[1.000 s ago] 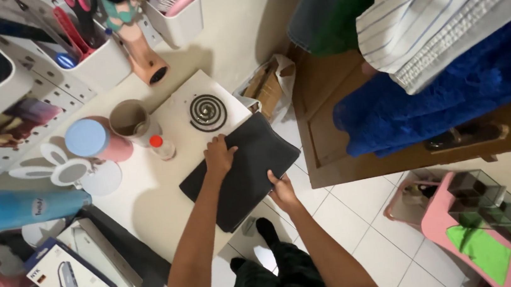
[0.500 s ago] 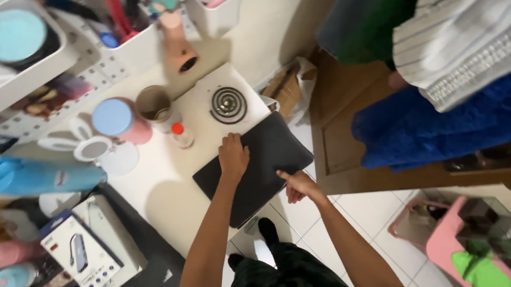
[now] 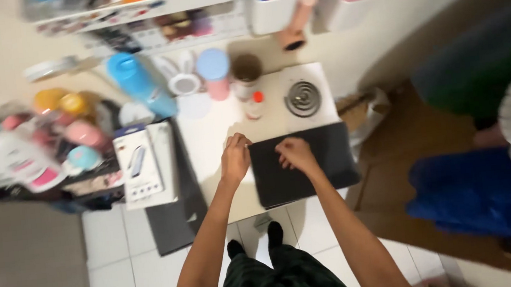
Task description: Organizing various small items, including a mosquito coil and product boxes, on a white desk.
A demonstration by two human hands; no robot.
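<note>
A flat black rectangular case point(image 3: 318, 168) lies on the small white table point(image 3: 211, 142), its right part hanging past the table's edge. My left hand point(image 3: 235, 158) rests at the case's left edge with fingers curled, touching the table and the case. My right hand point(image 3: 295, 153) lies on top of the case near its upper left, fingers bent down onto it. The frame is blurred, so whether either hand pinches the case is unclear.
A spiral coil point(image 3: 302, 98) sits on the table's far right, beside a small red-capped bottle point(image 3: 256, 105), a brown cup point(image 3: 246, 68) and a pink tumbler point(image 3: 215, 72). A blue bottle point(image 3: 138, 83), a white boxed gadget point(image 3: 139, 165) and cluttered shelves stand left. Blue cloth point(image 3: 482, 192) hangs right.
The view has swung round, with the table now straight ahead. My right hand came off the case's near edge onto its top. My left hand slid to the case's left edge.
</note>
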